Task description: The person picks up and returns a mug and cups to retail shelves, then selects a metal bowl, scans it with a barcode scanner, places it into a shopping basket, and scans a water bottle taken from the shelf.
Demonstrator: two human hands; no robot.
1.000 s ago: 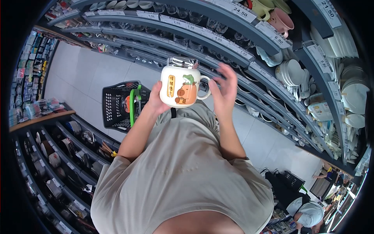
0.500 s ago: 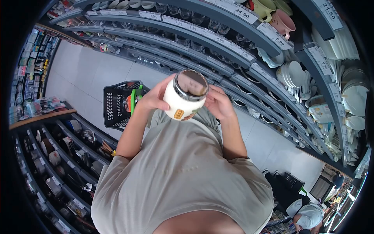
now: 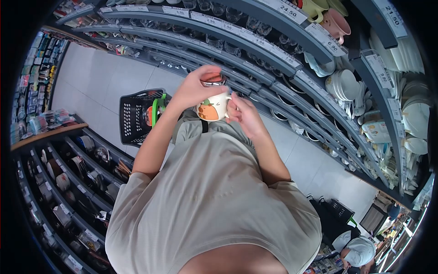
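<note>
I hold a white ceramic mug [image 3: 218, 109] in front of me, with a cartoon of an orange animal and a green leafy shape on its side. A shiny lid [image 3: 213, 83] sits at its top and reflects my fingers. My left hand [image 3: 197, 90] is closed over the lid, thumb along the near side and fingers across the far side. At the mug's right, my right hand [image 3: 246, 114] has its fingers closed around the handle [image 3: 228, 106]. The fingers partly hide the handle and the lid's edge.
A black shopping basket [image 3: 130, 119] with a green handle stands on the floor at the left. Shelves of glasses [image 3: 214, 42], bowls [image 3: 343, 86] and cups [image 3: 336, 25] run along the far and right sides. A kitchenware shelf [image 3: 77, 182] is near left. Another person [image 3: 358, 251] is at lower right.
The mug has turned, so its cartoon side and handle now show. My left hand has moved from its side up over the lid, and my right hand has moved onto the handle.
</note>
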